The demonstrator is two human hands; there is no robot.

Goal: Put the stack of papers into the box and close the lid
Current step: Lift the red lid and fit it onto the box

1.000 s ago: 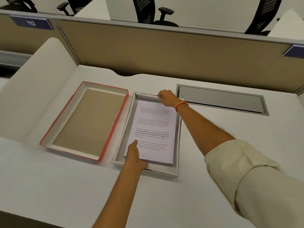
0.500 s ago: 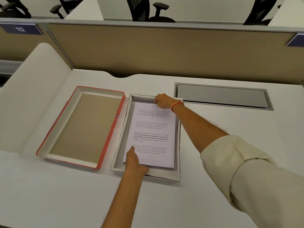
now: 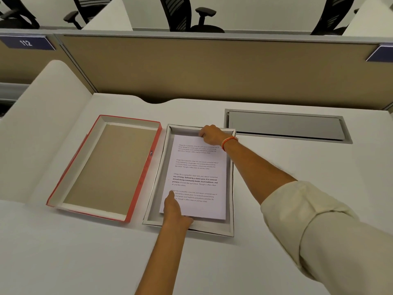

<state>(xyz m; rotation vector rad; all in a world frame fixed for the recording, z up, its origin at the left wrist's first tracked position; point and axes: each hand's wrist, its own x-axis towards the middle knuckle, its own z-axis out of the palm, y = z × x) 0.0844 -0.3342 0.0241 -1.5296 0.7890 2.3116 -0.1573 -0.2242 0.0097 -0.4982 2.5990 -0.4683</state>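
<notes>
1. The stack of papers [image 3: 197, 179] is lying flat inside the grey box [image 3: 231, 227], which is sitting at the middle of the counter [image 3: 85, 252].
2. The left hand [image 3: 175, 211] is pressing on the stack's near left corner, one of its fingers [image 3: 171, 194] stretched out flat on the top sheet and gripping nothing.
3. The right hand [image 3: 210, 135] is curling over the stack's far edge; whether it is pinching the sheets or only nudging them is hard to tell from here.
4. The step in hand looks like settling the papers square in the box, so the first half of the task is nearly done.
5. The red-edged lid [image 3: 102, 167] is lying inside-up just beside the box, toward the counter's left edge.
6. Next, both hands will need to let go, lift the lid, flip it over, and line it up over the box's rim.
</notes>
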